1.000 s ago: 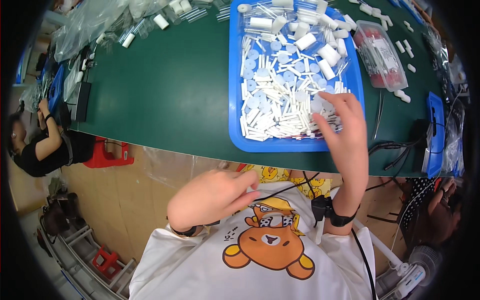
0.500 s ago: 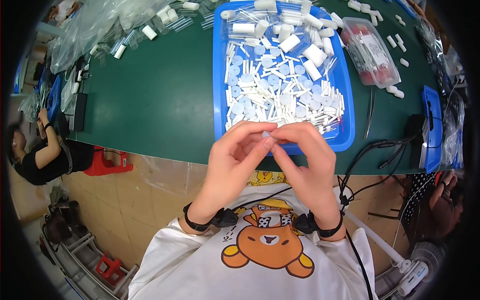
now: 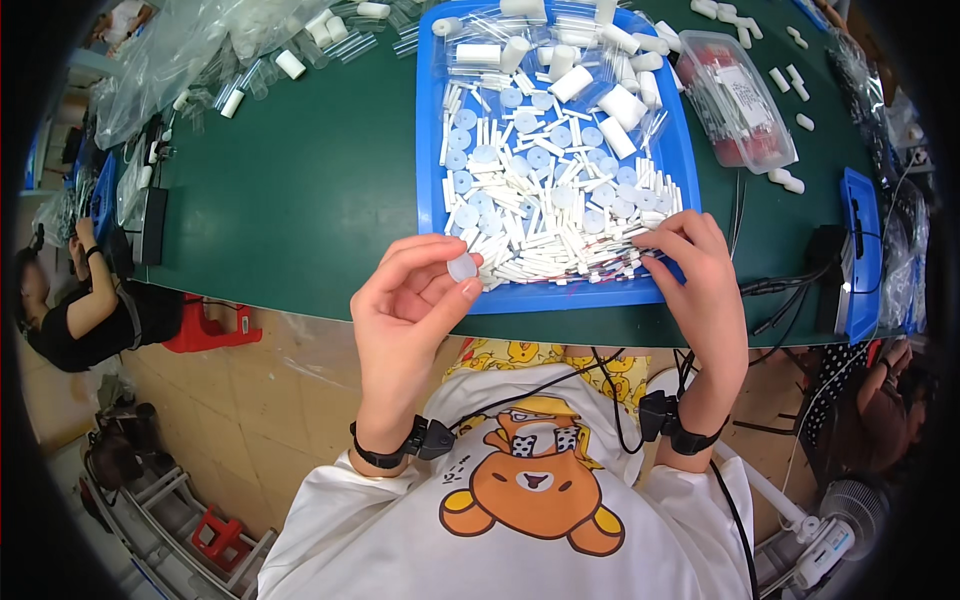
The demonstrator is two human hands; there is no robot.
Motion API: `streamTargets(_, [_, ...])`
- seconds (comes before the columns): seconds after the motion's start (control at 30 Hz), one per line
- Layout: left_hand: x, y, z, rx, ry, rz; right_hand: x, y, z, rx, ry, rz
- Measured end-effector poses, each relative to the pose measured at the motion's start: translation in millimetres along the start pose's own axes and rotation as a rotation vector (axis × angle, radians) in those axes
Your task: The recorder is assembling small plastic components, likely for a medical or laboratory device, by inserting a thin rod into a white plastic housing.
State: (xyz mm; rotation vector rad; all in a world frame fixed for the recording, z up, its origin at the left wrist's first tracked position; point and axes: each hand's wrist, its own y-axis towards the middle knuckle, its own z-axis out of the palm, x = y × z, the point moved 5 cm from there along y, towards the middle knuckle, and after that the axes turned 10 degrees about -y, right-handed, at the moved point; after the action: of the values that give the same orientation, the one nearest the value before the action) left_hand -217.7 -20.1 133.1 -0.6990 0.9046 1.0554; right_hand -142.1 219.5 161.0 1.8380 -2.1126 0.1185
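A translucent pale round disc (image 3: 461,267) is pinched between the thumb and fingertips of my left hand (image 3: 398,292), just over the front left of a blue tray (image 3: 428,180). My right hand (image 3: 697,270) reaches over the tray's front right corner. Its thumb and fingers are apart, with the tips at a heap of thin white sticks (image 3: 520,235); I see nothing plainly held. More pale blue discs (image 3: 538,157) with centre holes lie among the sticks. Thick white foam-like cylinders (image 3: 620,108) fill the tray's far end, along with clear tubes.
A clear plastic box (image 3: 740,105) with red contents stands right of the tray on the green table (image 3: 290,180). Clear plastic bags (image 3: 190,50) lie at the far left. Black cables (image 3: 775,290) run past my right arm. A co-worker (image 3: 95,290) sits at the left.
My hands have parted from around the small piece. The left moved left, keeping the disc; the right went right to the sticks. The tray appears slightly further left in view.
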Motion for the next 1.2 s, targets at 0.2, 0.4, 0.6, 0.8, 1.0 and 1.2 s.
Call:
streamTargets(0.2, [5, -3, 5, 0.049, 0.003, -0.031, -1, -1, 3, 0.025, 0.018, -0.012])
streamTargets(0.4, [9, -6, 10, 0.058, 0.056, -0.033, 10, 2, 5, 0.035, 0.117, -0.057])
streamTargets(0.6, [11, -9, 14, 0.073, 0.053, -0.046, 12, 4, 8, 0.074, 0.149, -0.016])
streamTargets(0.8, [14, -10, 17, 0.126, 0.041, -0.052, 13, 8, 10, 0.132, 0.074, -0.062])
streamTargets(1.0, [14, -10, 23, 0.141, 0.024, -0.06, 12, 3, 3, 0.044, 0.129, -0.106])
streamTargets(1.2, [13, -9, 34, 0.151, -0.002, -0.089, 19, -4, -13, -0.015, 0.127, -0.092])
